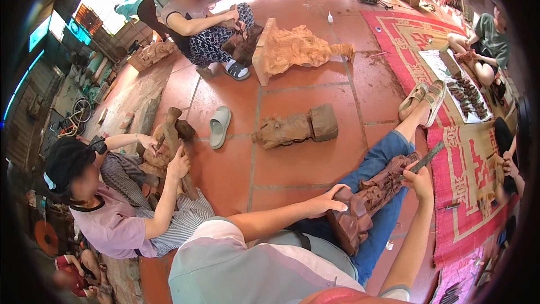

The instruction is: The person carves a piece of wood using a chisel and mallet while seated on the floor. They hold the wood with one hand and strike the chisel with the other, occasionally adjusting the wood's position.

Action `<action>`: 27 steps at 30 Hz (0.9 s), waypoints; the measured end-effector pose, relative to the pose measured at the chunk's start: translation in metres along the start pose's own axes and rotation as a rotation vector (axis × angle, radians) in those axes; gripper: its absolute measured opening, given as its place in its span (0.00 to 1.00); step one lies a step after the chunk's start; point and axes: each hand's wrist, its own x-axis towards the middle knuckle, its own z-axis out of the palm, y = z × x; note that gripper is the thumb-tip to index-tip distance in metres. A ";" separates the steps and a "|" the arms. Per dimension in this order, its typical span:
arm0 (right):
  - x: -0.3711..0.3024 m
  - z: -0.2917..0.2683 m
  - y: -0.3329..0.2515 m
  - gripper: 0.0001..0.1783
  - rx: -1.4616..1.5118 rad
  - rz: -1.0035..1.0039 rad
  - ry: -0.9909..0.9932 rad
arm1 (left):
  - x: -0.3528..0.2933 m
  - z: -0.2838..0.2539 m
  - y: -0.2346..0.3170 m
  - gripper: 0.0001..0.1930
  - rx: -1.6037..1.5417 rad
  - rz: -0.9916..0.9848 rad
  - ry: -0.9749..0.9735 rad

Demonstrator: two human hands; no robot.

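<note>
Small white bottle (330,17) far on the floor, left hand (329,200) spread flat on dark wooden carving (374,200), right hand (419,178) clenched around a chisel (428,156).

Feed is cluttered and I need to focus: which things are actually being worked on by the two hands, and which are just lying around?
In hand:
dark wooden carving across the lap
left hand steadying its base
right hand holding a flat metal file

Lying about:
brown carving on the tiles
pale large carving
slipper
tray of chisels
</note>
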 end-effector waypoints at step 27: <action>0.025 -0.014 0.012 0.09 -0.175 -0.208 -0.109 | 0.010 -0.006 -0.005 0.39 0.103 0.050 0.017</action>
